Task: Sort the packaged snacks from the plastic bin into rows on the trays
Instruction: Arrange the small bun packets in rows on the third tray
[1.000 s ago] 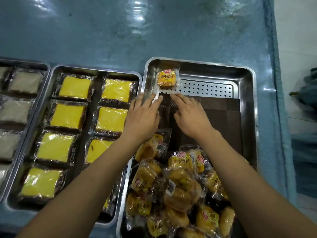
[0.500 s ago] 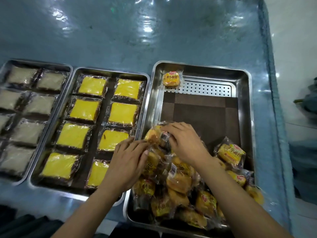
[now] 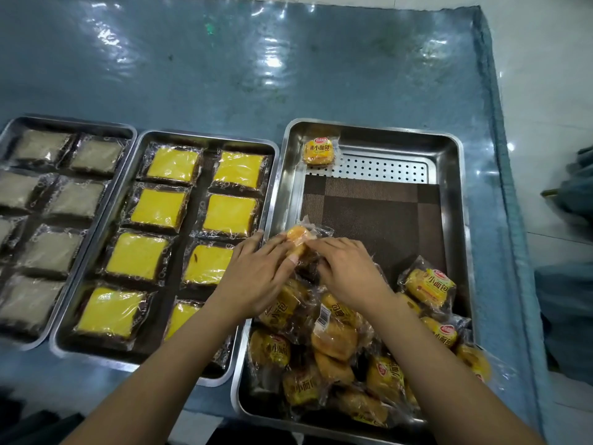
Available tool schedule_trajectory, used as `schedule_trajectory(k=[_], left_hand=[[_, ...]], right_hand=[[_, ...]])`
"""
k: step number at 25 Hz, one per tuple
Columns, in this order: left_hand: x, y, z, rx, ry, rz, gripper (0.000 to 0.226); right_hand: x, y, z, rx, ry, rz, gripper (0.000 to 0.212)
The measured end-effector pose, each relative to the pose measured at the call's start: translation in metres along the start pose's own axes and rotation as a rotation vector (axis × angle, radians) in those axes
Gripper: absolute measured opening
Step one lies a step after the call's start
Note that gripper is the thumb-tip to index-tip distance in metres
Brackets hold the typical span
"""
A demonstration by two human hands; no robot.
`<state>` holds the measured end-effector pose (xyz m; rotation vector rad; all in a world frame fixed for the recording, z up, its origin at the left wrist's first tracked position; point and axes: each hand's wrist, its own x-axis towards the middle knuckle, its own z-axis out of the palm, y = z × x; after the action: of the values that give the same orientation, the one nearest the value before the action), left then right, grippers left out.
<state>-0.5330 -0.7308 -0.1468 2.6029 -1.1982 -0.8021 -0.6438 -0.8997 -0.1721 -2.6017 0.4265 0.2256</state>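
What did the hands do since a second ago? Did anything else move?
Both hands pulled back from the far end of the tray to the pile. The left hand and right hand now hold one bun packet from it. The single bun at the far end and the yellow cakes stayed put.

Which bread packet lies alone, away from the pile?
The bread packet in the right tray's far left corner; the rest are heaped at its near end or held.

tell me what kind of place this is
Probably a food prep or snack-display counter: steel trays side by side, wrapped cakes laid in rows, a pile of packaged small breads, all on a table under clear plastic.
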Motion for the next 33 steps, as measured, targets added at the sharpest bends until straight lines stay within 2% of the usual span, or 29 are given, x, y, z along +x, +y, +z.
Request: schedule_trajectory(k=[5,8,10,15,19,23,26,28,31,33], left_hand=[[0.031,0.014,-0.007,0.043,-0.078,0.029,0.059],[0.046,0.020,-0.007,0.059,-0.115,0.063,0.056],[0.057,0.022,-0.007,0.075,-0.137,0.093,0.057],[0.073,0.030,-0.007,0.078,-0.185,0.147,0.079],[0.084,0.029,-0.007,-0.074,-0.169,0.114,0.077],[0.094,0.028,-0.006,-0.211,-0.075,0.051,0.077],[0.098,0.026,-0.008,-0.116,0.020,0.047,0.080],[0.099,0.024,-0.008,-0.014,0.028,0.144,0.070],[0.101,0.024,-0.002,0.085,-0.056,0.244,0.062],[0.100,0.023,0.006,0.130,-0.121,0.221,0.062]], right_hand=[[0.009,0.011,-0.005,0.022,0.075,0.096,0.043],[0.014,0.019,-0.005,0.026,0.104,0.154,0.045],[0.016,0.025,-0.005,0.025,0.104,0.179,0.045],[0.025,0.039,-0.007,-0.037,0.131,0.190,0.036],[0.028,0.050,-0.014,0.020,0.197,0.167,0.022],[0.040,0.056,-0.026,0.163,0.170,0.234,0.030],[0.054,0.061,-0.027,0.087,0.169,0.310,0.038],[0.054,0.059,-0.029,0.017,0.257,0.345,0.035],[0.036,0.044,-0.028,-0.011,0.325,0.329,0.028],[0.018,0.032,-0.018,-0.069,0.242,0.293,0.030]])
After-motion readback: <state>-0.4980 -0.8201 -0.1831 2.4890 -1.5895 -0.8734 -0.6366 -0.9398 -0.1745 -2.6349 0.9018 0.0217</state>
